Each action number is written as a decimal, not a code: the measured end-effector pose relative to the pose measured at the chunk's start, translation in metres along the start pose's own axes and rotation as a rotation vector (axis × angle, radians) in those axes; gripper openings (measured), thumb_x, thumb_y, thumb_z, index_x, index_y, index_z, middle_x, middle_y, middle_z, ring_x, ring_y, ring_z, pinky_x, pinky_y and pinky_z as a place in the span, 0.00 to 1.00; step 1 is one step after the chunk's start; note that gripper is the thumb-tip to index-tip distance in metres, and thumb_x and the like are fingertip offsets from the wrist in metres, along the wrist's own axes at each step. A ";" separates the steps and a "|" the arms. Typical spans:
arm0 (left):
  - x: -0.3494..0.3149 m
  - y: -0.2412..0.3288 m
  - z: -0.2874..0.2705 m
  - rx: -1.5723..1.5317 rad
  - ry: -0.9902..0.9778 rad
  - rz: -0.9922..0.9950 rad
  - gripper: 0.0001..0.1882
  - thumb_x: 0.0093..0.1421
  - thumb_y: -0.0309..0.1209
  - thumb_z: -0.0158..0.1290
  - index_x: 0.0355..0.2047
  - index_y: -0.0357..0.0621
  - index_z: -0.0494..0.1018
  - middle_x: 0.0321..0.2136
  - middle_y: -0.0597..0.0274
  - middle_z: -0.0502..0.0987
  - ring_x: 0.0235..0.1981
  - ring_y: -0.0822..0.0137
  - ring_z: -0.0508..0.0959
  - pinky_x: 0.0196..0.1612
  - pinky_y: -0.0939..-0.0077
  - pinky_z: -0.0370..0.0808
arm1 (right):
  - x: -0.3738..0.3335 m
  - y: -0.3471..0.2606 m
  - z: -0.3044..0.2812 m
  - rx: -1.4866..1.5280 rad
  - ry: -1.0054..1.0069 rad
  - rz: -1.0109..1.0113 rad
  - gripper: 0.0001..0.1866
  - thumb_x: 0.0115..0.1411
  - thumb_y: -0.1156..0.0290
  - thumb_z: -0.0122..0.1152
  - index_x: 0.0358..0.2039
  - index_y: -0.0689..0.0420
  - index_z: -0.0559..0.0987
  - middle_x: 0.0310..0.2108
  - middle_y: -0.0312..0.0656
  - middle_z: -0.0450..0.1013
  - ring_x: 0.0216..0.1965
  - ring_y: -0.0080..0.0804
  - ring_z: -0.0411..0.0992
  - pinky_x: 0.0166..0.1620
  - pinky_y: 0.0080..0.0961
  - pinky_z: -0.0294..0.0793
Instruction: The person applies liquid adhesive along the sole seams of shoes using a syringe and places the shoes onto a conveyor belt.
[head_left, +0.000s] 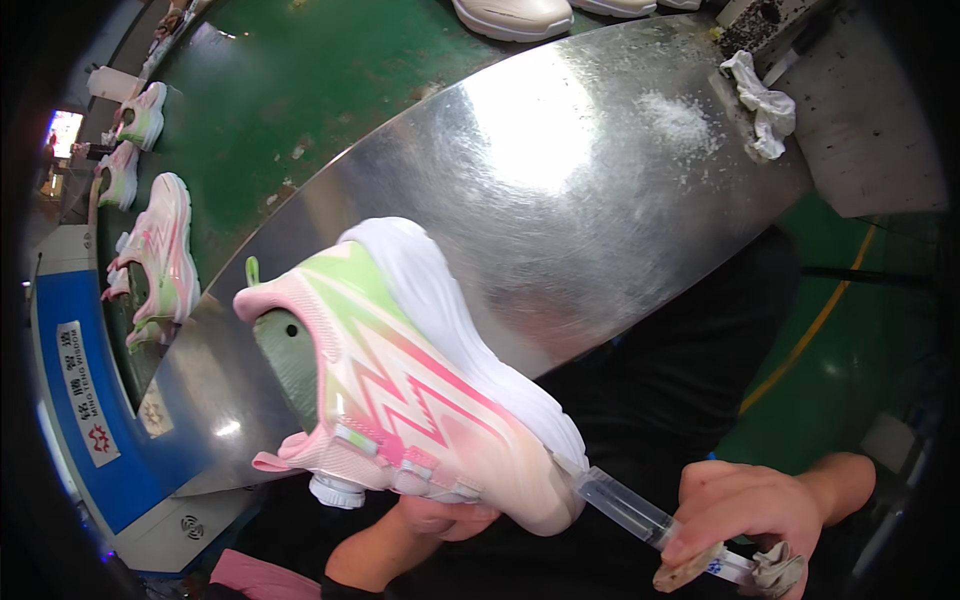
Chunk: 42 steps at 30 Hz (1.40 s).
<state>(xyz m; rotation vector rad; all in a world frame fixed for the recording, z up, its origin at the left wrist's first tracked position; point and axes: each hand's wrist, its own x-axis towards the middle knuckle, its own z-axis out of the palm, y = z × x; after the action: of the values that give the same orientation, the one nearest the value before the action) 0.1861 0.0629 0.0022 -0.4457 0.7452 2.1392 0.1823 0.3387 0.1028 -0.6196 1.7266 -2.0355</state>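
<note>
Head view shows the left hand [445,520] cupped under a pink, green and white sneaker [400,400], its fingers closed up against the underside of the upper near the toe, so the shoe is carried in the air in front of the person's dark clothing. The sneaker lies on its side with the thick white sole [470,330] turned up and to the right, and a grey-green shoe last [285,355] fills its opening at the heel end. The right hand [750,505] is closed around a clear plastic syringe [630,505]; the barrel looks see-through, and what it contains cannot be told. The tip of the syringe touches the seam where the sole meets the upper at the toe. A small scrap of cloth [780,570] sticks out under the right hand's fingers.

Behind the shoe a curved, shiny metal table [560,190] sweeps from lower left to upper right; its near edge runs just beside the shoe and the person's body, and most of its surface is bare, with a patch of white powder [680,120] and a crumpled white rag [765,105] near its far right edge. Beyond it a green conveyor belt [290,90] carries matching sneakers [165,250] along the left side, well apart from the hands.
</note>
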 end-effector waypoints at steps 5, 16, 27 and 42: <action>0.030 -0.001 0.012 -0.200 -0.136 -0.196 0.41 0.43 0.24 0.61 0.59 0.43 0.56 0.51 0.46 0.68 0.53 0.43 0.69 0.56 0.36 0.61 | -0.018 -0.024 -0.002 -0.069 0.015 0.008 0.48 0.36 0.38 0.70 0.47 0.66 0.69 0.36 0.43 0.75 0.30 0.36 0.69 0.33 0.30 0.60; 0.070 0.003 0.044 -0.218 -0.249 -0.109 0.36 0.45 0.16 0.59 0.55 0.46 0.61 0.46 0.49 0.71 0.52 0.50 0.71 0.58 0.57 0.67 | -0.036 -0.040 0.001 -0.343 0.109 -0.128 0.46 0.40 0.36 0.67 0.46 0.66 0.70 0.40 0.45 0.70 0.34 0.38 0.66 0.34 0.34 0.61; 0.091 0.006 0.056 -0.326 -0.360 -0.017 0.43 0.49 0.15 0.58 0.62 0.59 0.54 0.52 0.64 0.69 0.54 0.60 0.71 0.56 0.65 0.72 | -0.018 -0.034 0.008 -0.654 0.111 -0.153 0.38 0.46 0.38 0.62 0.41 0.63 0.73 0.31 0.40 0.74 0.27 0.33 0.67 0.30 0.30 0.58; 0.095 0.005 0.063 -0.351 -0.466 -0.001 0.22 0.60 0.27 0.52 0.54 0.36 0.64 0.47 0.43 0.73 0.53 0.52 0.71 0.46 0.74 0.79 | -0.030 -0.001 0.024 -1.111 0.192 -0.163 0.13 0.53 0.59 0.59 0.39 0.46 0.78 0.32 0.34 0.72 0.29 0.28 0.58 0.28 0.22 0.58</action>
<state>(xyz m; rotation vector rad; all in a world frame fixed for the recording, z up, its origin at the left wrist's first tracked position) 0.1203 0.1559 0.0010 -0.1110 0.1082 2.2581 0.2206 0.3365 0.1049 -0.8924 2.9556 -1.0587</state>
